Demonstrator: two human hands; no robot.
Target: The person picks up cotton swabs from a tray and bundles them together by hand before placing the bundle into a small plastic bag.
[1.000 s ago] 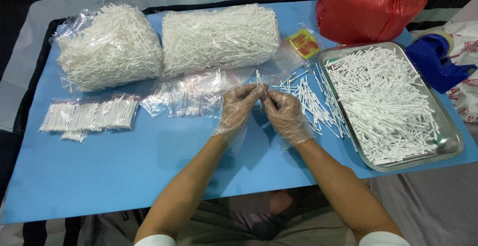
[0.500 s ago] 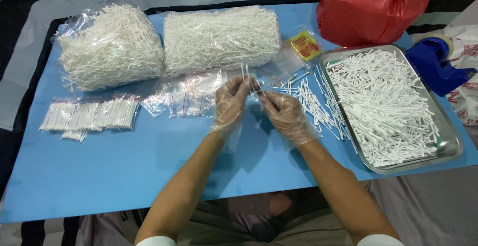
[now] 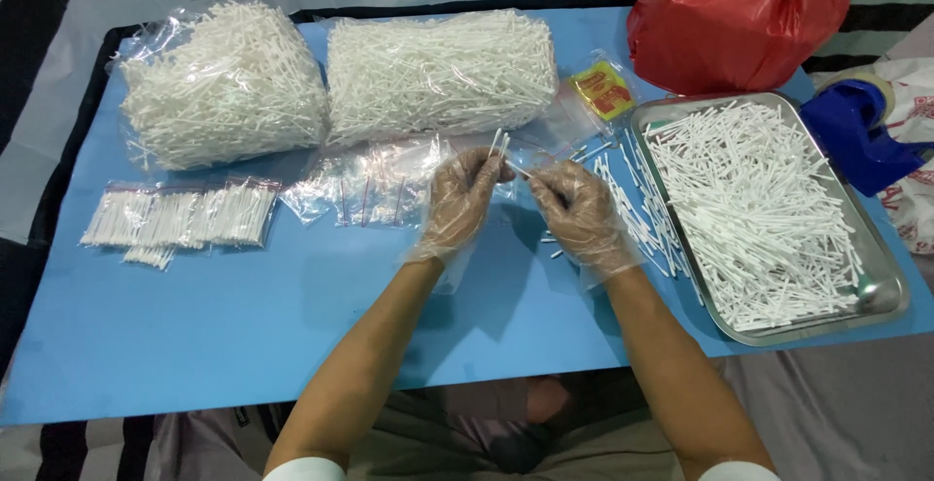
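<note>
White swab sticks (image 3: pixel 498 143) stand as a small bunch clamped in the gloved left hand (image 3: pixel 461 199), ends up above the blue bench (image 3: pixel 243 316). The right hand (image 3: pixel 580 213) pinches one stick toward them, fingers together. Loose sticks in the metal tray (image 3: pixel 880 291) lie within reach; empty clear bags (image 3: pixel 370 184) wait just beside.

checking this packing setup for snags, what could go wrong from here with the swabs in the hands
The left hand pinches a small bunch of cotton swabs in a loose plastic glove, so a few could slip out. Loose swabs lie on the blue mat beside the metal tray, and the right hand or forearm might sweep them off.
</note>
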